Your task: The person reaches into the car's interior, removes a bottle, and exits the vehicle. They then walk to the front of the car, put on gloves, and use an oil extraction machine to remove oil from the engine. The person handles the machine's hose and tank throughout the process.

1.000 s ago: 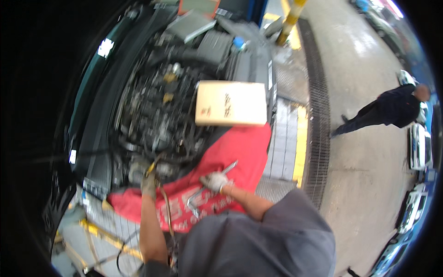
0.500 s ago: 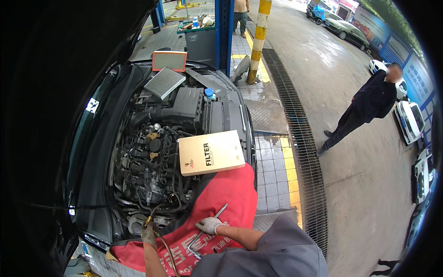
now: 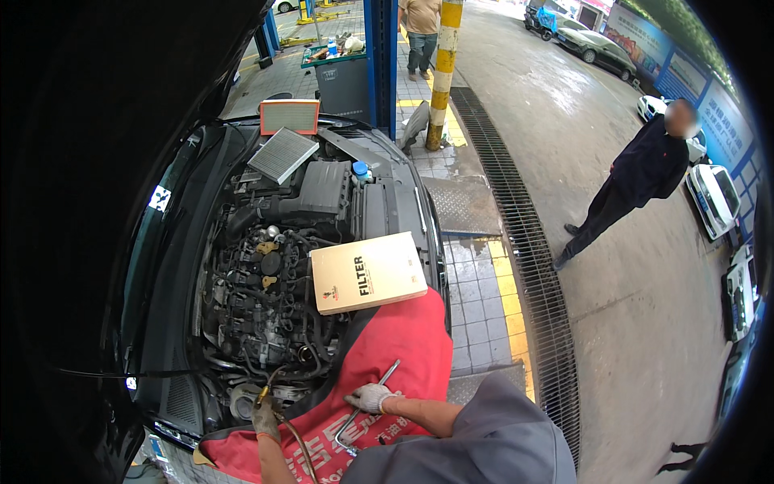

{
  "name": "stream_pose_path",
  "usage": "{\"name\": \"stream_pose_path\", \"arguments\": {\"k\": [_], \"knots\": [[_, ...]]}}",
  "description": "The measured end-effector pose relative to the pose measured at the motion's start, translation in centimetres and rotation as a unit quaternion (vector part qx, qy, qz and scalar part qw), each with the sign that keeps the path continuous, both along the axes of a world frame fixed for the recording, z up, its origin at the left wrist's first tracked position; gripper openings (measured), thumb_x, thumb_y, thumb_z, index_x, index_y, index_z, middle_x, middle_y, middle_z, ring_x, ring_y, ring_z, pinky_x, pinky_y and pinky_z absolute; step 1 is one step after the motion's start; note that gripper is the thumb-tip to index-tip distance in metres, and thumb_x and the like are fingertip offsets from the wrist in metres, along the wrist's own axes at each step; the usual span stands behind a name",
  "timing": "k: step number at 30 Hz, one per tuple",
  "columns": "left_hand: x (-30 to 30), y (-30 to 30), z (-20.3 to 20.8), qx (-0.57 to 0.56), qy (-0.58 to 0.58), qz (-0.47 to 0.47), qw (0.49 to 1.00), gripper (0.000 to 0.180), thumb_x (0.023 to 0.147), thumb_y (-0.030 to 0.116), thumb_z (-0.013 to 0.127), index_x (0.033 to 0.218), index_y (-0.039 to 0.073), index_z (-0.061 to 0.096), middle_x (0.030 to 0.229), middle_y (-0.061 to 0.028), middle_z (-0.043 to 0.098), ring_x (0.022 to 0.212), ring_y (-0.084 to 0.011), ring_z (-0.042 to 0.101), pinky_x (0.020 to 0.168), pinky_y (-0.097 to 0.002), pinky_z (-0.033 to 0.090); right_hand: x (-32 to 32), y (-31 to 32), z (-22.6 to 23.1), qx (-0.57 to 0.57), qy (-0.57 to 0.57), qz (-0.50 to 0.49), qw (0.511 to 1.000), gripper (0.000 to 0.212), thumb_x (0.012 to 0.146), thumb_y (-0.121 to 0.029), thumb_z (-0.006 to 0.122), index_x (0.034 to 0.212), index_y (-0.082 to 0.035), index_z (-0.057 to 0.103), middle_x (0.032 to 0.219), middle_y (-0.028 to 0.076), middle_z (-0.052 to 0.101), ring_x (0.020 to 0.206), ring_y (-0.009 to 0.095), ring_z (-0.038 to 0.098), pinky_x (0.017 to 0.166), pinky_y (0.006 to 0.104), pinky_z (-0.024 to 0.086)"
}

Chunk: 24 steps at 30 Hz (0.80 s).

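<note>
Head view: left hand (image 3: 264, 419) grips a hose-tipped tool (image 3: 270, 385) low at the engine bay's front edge; right hand (image 3: 369, 398) rests closed on a long wrench (image 3: 367, 407) lying on the red fender cover (image 3: 387, 355). Steadying the hose first seems wise.

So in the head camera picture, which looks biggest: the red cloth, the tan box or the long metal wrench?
1. Red cloth, draped over the car's edge, covers the most picture.
2. Tan box, lying on the engine bay.
3. Metal wrench, thin, under the right hand.
The cloth lies nearer the camera, which adds to its size.
</note>
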<state>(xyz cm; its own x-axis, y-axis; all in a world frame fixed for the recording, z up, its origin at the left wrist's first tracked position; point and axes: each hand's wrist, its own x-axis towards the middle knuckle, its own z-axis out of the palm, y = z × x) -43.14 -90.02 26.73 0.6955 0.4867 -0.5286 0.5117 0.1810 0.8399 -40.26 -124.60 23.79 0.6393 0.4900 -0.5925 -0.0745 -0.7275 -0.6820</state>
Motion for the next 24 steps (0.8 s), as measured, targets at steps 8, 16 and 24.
{"name": "stream_pose_path", "arguments": {"k": [8, 16, 24], "knots": [[0.1, 0.5, -0.6, -0.029, -0.014, 0.008, 0.999, 0.016, 0.101, 0.024, 0.067, 0.104, 0.008, 0.067, 0.074, -0.0033, 0.064, 0.059, -0.0174, 0.061, 0.051, -0.0340, 0.050, -0.1, 0.1, -0.1, 0.001, -0.015, -0.004, 1.000, 0.060, 0.105, -0.059, 0.047, 0.117, -0.009, 0.078, 0.114, 0.019, 0.077, 0.112, 0.042, 0.071, 0.100, 0.0524, 0.054], [0.4, -0.1, -0.3, -0.012, -0.003, 0.028, 1.000, 0.016, 0.100, 0.022, 0.066, 0.092, 0.007, 0.066, 0.071, -0.0033, 0.062, 0.058, -0.0178, 0.058, 0.053, -0.0342, 0.048, -0.2, 0.0, 0.2, -0.002, -0.009, -0.018, 1.000, 0.061, 0.105, -0.060, 0.047, 0.119, -0.010, 0.078, 0.115, 0.019, 0.077, 0.112, 0.041, 0.071, 0.101, 0.0516, 0.054], [0.4, 0.1, 0.5, 0.031, 0.025, -0.003, 0.999, 0.021, 0.101, 0.026, 0.066, 0.093, 0.006, 0.067, 0.075, -0.0049, 0.064, 0.064, -0.0190, 0.061, 0.058, -0.0373, 0.049, -0.1, 0.1, -0.1, -0.007, -0.009, -0.004, 1.000, 0.060, 0.105, -0.059, 0.046, 0.117, -0.009, 0.078, 0.111, 0.019, 0.078, 0.109, 0.041, 0.072, 0.100, 0.0517, 0.054]]}}
